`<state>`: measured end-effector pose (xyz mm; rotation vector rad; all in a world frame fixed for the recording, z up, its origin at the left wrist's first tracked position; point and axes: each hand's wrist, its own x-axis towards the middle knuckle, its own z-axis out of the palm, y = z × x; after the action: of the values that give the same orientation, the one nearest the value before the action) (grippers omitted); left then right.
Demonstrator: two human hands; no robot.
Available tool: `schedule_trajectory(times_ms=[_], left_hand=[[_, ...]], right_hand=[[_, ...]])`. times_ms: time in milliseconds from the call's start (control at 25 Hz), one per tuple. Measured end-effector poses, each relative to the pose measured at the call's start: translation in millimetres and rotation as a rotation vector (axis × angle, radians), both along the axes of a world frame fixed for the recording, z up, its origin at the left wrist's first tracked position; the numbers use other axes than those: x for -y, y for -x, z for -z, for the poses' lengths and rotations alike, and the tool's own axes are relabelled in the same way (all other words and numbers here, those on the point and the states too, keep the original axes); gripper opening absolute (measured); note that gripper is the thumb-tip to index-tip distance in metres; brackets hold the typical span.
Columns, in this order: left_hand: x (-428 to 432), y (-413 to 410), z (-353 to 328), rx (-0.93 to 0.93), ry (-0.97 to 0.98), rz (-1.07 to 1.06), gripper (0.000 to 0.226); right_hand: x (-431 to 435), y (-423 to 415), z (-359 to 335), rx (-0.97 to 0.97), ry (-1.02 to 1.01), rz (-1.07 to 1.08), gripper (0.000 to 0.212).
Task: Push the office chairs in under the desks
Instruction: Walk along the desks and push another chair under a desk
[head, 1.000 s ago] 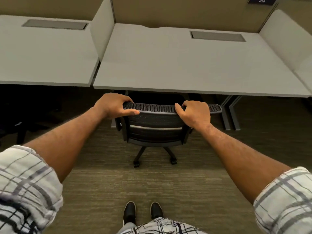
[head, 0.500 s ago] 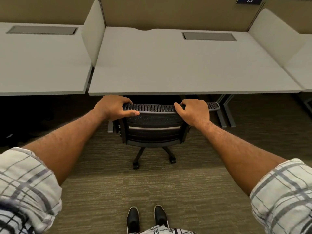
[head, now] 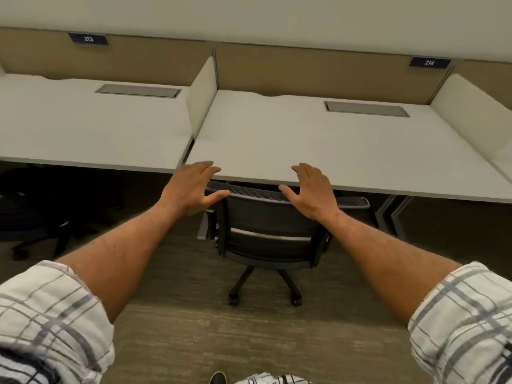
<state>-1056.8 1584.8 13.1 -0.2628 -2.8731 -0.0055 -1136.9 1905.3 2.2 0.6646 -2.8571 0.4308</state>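
Your left hand (head: 194, 187) is spread, fingers splayed and thumb out to the right, above the left end of the office chair's (head: 270, 234) mesh top rail. Whether the thumb tip touches the rail, cannot tell. Your right hand (head: 311, 189) is spread too, thumb pointing left, palm down over the right-centre of the same rail; contact there also cannot be told. Neither hand grips anything.

The chair lies between and just beyond your two hands, backrest facing you. Its top rail sits at the near edge of the desk (head: 318, 145) marked 214 (head: 429, 62); the seat is hidden under the desktop. The wheeled base (head: 263, 286) shows on the carpet (head: 249, 342) near you, two castors visible.

Left of a low white divider (head: 202, 98) is a second desk (head: 91, 126), marked 213 (head: 88, 39). Another dark chair (head: 38, 206) sits in shadow below it, well apart from your left hand.

Both plaid sleeves (head: 52, 322) are rolled above the forearms. A shoe tip (head: 218, 378) shows at the bottom edge.
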Motion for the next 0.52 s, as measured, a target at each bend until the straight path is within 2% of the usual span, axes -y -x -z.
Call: schedule_trajectory(times_ms=[280,520], left_hand=[[77.3,-115.9,-18.0,-0.156,0.142,-0.427,0.091],[171.1,-244.4,-31.6,-0.226,0.182,-0.727,0.094]], right_hand=[[121.3,-22.4,-28.8,-0.067,0.001,-0.357,0.091],[261.1,-73.2,-48.0,-0.128,0.01,-0.644,0.094]])
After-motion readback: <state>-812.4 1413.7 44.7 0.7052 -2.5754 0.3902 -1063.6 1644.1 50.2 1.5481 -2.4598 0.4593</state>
